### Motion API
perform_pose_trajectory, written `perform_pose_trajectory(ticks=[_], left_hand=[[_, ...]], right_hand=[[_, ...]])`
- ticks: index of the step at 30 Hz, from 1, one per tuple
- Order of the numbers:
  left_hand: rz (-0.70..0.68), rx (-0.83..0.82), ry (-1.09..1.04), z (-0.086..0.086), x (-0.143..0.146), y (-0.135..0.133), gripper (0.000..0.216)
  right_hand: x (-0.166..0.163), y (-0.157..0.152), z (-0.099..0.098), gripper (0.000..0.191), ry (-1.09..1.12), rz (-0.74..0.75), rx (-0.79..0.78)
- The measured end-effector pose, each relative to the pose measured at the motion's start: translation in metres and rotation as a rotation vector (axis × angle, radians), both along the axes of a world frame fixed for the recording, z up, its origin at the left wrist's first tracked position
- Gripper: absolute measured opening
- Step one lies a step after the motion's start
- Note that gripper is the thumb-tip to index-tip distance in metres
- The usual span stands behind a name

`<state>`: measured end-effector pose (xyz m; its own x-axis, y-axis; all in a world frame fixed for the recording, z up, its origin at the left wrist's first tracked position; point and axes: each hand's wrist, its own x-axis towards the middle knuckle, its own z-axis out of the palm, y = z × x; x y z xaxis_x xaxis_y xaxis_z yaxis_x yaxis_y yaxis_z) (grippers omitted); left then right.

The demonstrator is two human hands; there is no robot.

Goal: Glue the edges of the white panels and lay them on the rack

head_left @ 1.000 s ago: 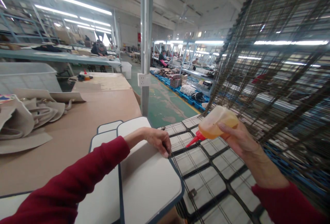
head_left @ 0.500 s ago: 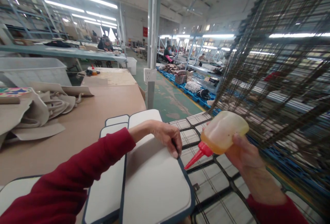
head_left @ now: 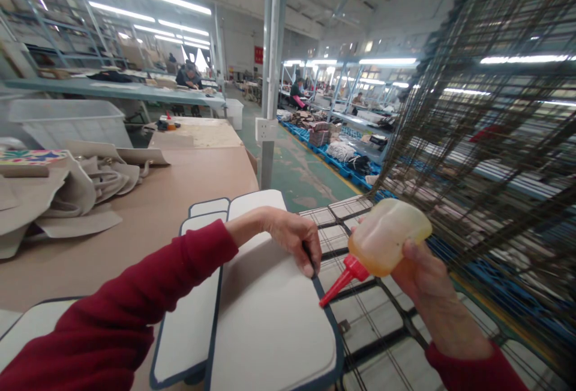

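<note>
1. We see the white panel [head_left: 270, 325] lying before us, its long axis running away from us; its near end leaves the bottom of the view. A dark border [head_left: 332, 322] trims it.

2. The relation that seems to matter most is between this right-hand border and the red nozzle [head_left: 339, 283]. The tip points down and left, right at the border; we cannot tell whether it touches.

3. Our left hand [head_left: 293, 238] is the nearer one, resting on the panel's right side, just beyond the nozzle tip. Its fingers curl over the border, but their undersides are hidden, so we cannot tell how firmly they grip.

4. Our right hand [head_left: 425, 274] stands apart, to the right of the panel, closed around the bottle [head_left: 389, 238]. The bottle's long axis slants from its raised base at upper right to the nozzle at lower left, with amber liquid gathered toward the cap.

5. Left of the panel lies a second panel [head_left: 191, 319], parallel to it and partly beneath our left sleeve.

6. Under the bottle spreads a wire rack [head_left: 407, 322]; farther left, pale fabric pieces [head_left: 108, 175] lie on the brown surface [head_left: 211, 166].
</note>
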<state>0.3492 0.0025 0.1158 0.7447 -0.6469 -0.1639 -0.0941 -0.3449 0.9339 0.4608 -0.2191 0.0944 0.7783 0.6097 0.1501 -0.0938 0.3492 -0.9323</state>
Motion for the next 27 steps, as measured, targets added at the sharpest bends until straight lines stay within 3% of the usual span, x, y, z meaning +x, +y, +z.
perform_pose_trajectory(ticks=[14, 23, 27], left_hand=[[0.068, -0.002, 0.045, 0.002, -0.005, 0.003, 0.035], [0.074, 0.023, 0.007, -0.004, -0.007, 0.012, 0.029], [0.101, 0.023, -0.012, -0.006, -0.008, 0.017, 0.031]], right_hand=[[-0.006, -0.005, 0.002, 0.061, -0.079, 0.041, 0.008], [-0.008, -0.01, 0.003, 0.057, -0.111, 0.126, -0.002], [-0.007, -0.011, 0.0, 0.058, -0.109, 0.097, 0.006]])
